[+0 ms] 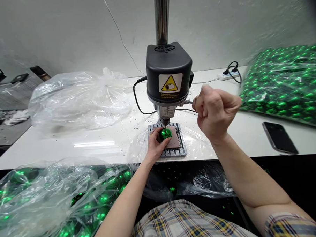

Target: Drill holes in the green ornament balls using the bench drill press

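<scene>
A shiny green ball sits under the chuck of a black drill press, on a brownish board over the slotted metal base. My left hand grips the ball from its left side, thumb in front and fingers behind. The drill bit reaches down to the top of the ball; whether it has entered cannot be made out. Raised at the right of the press, my right hand is closed round the end of the press's feed lever.
A big bag of green balls lies at the right behind a phone. Clear plastic bags lie on the left of the white table. Another bag of green balls is at lower left. A power strip stands by the wall.
</scene>
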{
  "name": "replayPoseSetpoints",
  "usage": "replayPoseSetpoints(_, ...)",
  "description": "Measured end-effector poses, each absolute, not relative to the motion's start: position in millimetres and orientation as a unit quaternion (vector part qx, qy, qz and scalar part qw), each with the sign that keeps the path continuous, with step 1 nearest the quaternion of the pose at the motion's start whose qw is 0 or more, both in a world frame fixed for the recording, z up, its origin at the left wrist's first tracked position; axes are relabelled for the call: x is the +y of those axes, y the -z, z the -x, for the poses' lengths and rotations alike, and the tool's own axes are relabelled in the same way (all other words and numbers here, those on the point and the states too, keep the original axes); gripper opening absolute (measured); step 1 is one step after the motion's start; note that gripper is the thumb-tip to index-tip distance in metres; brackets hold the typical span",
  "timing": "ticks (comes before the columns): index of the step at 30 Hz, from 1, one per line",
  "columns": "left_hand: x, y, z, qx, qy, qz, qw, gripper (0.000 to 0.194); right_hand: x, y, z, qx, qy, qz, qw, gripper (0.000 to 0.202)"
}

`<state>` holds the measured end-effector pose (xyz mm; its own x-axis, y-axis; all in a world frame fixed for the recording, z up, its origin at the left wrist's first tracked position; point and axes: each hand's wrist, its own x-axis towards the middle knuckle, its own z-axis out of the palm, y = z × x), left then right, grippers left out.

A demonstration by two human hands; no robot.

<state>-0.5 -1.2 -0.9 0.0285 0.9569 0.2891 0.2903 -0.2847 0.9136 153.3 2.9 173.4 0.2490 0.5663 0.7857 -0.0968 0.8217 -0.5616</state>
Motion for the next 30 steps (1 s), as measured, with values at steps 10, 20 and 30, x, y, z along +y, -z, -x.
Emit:
replayPoseSetpoints(10,-2,2,0,0.501,-0.492,-0.630,0.332,0.048,20,-197,-153,-0.564,-0.258,0.197,0.759,0.052)
replayPoseSetpoints(20,0,4,0,0.498,-0.484,-0.650,0.309,0.048,3,-164,-156,-0.601,-0.194,0.158,0.759,0.053)
replayPoseSetpoints(30,0,6,0,0.493,-0.491,-0.651,0.304,0.048,3,-159,-155,-0.608,-0.179,0.151,0.759,0.051)
